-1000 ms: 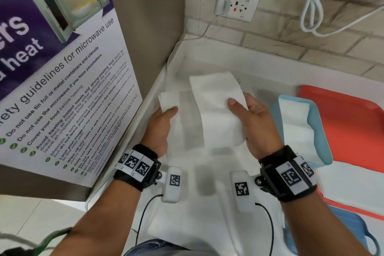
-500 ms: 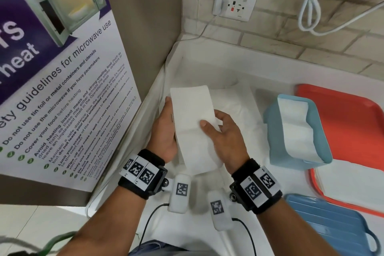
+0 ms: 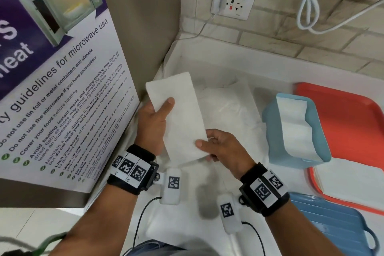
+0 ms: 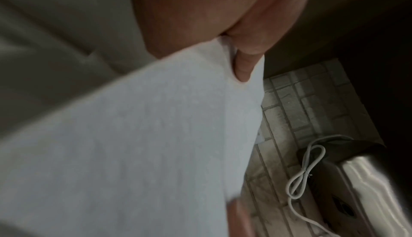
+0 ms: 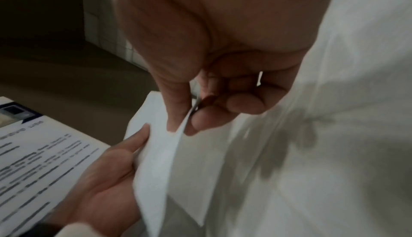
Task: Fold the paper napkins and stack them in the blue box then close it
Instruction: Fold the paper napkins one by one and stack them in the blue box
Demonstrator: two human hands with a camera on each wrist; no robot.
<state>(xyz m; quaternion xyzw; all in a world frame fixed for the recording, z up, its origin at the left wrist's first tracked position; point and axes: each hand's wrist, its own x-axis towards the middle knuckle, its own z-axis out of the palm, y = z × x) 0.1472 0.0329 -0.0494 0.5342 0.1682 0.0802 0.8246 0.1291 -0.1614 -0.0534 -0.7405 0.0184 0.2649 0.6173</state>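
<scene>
A folded white paper napkin (image 3: 178,118) is held above the counter as a long narrow strip. My left hand (image 3: 153,122) holds its left edge, thumb on top. My right hand (image 3: 218,147) pinches its near right corner between thumb and fingers. The right wrist view shows that pinch on the napkin (image 5: 160,161), with my left hand (image 5: 104,175) under the strip. The napkin (image 4: 133,143) fills the left wrist view. The blue box (image 3: 272,131) stands open to the right with folded napkins (image 3: 295,127) inside. Its blue lid (image 3: 332,226) lies at the front right.
More white napkins (image 3: 226,108) lie spread on the counter behind my hands. An orange tray (image 3: 353,114) sits behind the box, with a white sheet (image 3: 349,183) on it. A microwave poster panel (image 3: 58,89) stands at the left. A wall socket (image 3: 232,3) and white cable (image 3: 307,6) are on the brick wall.
The napkin has been folded over into a narrow strip and lifted nearer to me. My right hand slid from its middle down to the near right corner; my left thumb moved on top.
</scene>
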